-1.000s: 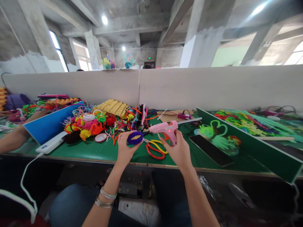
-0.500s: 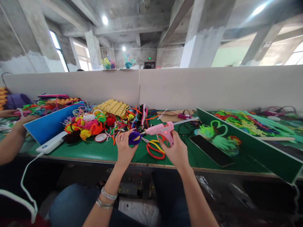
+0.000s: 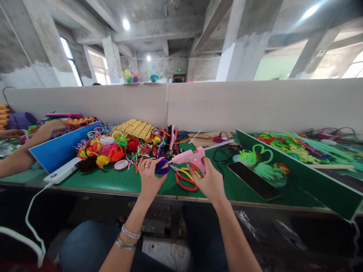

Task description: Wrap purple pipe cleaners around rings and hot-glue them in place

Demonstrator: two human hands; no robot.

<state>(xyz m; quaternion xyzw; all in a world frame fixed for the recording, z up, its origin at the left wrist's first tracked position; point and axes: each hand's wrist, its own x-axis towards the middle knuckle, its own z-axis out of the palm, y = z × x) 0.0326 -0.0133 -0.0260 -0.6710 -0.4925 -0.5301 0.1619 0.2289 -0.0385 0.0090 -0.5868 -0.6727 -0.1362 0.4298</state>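
Note:
A small purple fuzzy piece [image 3: 162, 166] with a yellow part is pinched in my left hand [image 3: 149, 176]. My right hand [image 3: 210, 179] wraps round the handle of a pink hot glue gun [image 3: 187, 156], with a glue stick [image 3: 219, 144] poking out of its back. The gun's nozzle points left, at the purple piece; whether it touches cannot be made out. Below the gun, red-and-yellow-handled scissors [image 3: 185, 185] lie on the green table [image 3: 113, 185]. Left of my left hand is a heap of colourful pipe-cleaner figures [image 3: 109, 151].
A yellow egg-tray-like sheet [image 3: 136, 129] lies behind the heap. A blue panel [image 3: 65, 145] and white power strip [image 3: 62, 170] are at left, near a co-worker's arm [image 3: 31, 147]. A black phone [image 3: 252, 180], green pipe-cleaner swans [image 3: 263, 164] and a dark green panel [image 3: 300, 173] are at right.
The glue gun has shifted slightly left and its nozzle has moved over the purple piece, which is turned a little. The co-worker's arm at left has reached farther forward.

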